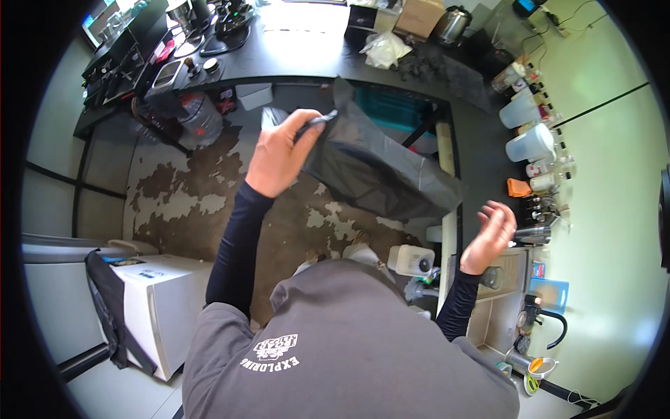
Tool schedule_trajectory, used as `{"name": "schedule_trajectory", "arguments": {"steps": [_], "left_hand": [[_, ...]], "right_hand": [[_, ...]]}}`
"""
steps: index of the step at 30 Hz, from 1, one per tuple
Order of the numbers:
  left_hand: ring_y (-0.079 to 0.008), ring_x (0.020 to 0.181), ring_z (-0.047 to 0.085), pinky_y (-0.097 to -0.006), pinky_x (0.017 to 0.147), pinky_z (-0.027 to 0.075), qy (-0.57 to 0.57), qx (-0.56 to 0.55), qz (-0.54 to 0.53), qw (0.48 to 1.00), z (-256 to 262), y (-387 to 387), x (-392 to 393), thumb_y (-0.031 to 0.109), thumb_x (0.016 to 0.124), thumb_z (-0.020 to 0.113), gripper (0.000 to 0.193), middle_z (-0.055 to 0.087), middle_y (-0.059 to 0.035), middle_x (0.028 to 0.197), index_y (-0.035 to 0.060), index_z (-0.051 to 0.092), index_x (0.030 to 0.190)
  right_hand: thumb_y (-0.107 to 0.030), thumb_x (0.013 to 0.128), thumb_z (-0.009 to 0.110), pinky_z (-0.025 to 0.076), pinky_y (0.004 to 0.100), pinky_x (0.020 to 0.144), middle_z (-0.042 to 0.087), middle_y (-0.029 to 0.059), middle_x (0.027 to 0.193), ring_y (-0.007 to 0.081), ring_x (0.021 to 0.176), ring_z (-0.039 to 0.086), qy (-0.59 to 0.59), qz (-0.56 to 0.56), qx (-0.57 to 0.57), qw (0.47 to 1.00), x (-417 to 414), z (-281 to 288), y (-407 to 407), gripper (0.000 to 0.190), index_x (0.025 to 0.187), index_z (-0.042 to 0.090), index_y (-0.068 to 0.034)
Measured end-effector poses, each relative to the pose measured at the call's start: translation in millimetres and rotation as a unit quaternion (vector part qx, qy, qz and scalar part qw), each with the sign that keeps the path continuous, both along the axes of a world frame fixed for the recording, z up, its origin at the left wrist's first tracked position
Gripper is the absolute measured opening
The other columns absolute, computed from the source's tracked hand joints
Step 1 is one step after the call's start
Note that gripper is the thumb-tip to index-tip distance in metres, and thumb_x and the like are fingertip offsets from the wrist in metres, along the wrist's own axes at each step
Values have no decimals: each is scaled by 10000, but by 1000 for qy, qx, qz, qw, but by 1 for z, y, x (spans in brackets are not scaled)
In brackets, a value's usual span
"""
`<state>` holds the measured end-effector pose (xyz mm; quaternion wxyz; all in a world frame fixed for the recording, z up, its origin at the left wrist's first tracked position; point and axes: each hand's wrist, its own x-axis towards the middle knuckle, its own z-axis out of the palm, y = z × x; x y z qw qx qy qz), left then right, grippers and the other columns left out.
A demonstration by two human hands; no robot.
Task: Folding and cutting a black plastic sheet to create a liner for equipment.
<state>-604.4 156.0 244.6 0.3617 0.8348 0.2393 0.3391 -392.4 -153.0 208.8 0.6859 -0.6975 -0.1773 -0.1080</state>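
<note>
A thin black plastic bag [366, 162] hangs loosely in front of me, its length slanting from upper left to lower right. Between thumb and fingers, my left hand [285, 149] pinches the gathered edge of this bag, and a bit of shiny film sticks out on both sides of the grip. The bag's far end droops close to the counter edge. My right hand [488, 238] is raised beside that end, apart from it, with fingers loosely spread and nothing in them. Folds hide whether the bag's mouth is parted.
A black counter [298, 57] runs ahead and down the right side, bearing a kettle [453, 25], plastic pitchers [529, 142] and an orange cloth [518, 187]. A sink [484, 330] lies lower right. At lower left stands a white box-like appliance [172, 298]. The floor's paint [209, 204] is peeling.
</note>
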Motion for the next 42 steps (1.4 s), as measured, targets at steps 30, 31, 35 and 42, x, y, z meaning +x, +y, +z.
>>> {"name": "schedule_trajectory", "arguments": {"steps": [30,31,35,42], "left_hand": [[-177,940,627,-270,890,466,79,176,274,942,-53,155,-153,337,954,652,450,674,-123,1105,-50,620,1181],[-225,959,639,-300,897,480,108,362,305,874,-70,164,-164,353,938,664,486,654,-158,1144,-54,604,1196],[-302,1083,620,-390,905,514,-67,67,66,993,-57,50,-75,199,822,765,462,624,-175,1180,-39,597,1181],[-276,1190,571,-393,966,486,-125,-117,129,977,-104,-63,-22,35,786,740,900,489,-221,1375,27,227,1525]], "right_hand": [[-146,980,632,416,186,667,535,-100,805,-15,746,479,240,688,-223,647,-5,-21,116,184,845,540,-62],[-160,992,612,442,188,706,574,-89,850,-9,775,513,287,654,-164,680,-25,-11,130,138,915,574,-51],[-206,1013,579,476,210,771,633,-42,945,16,844,553,341,514,-13,787,-51,-25,167,191,1069,622,-29],[-235,1002,596,569,258,690,663,17,882,77,764,655,364,498,0,787,-100,-24,230,205,1080,549,-51]]}}
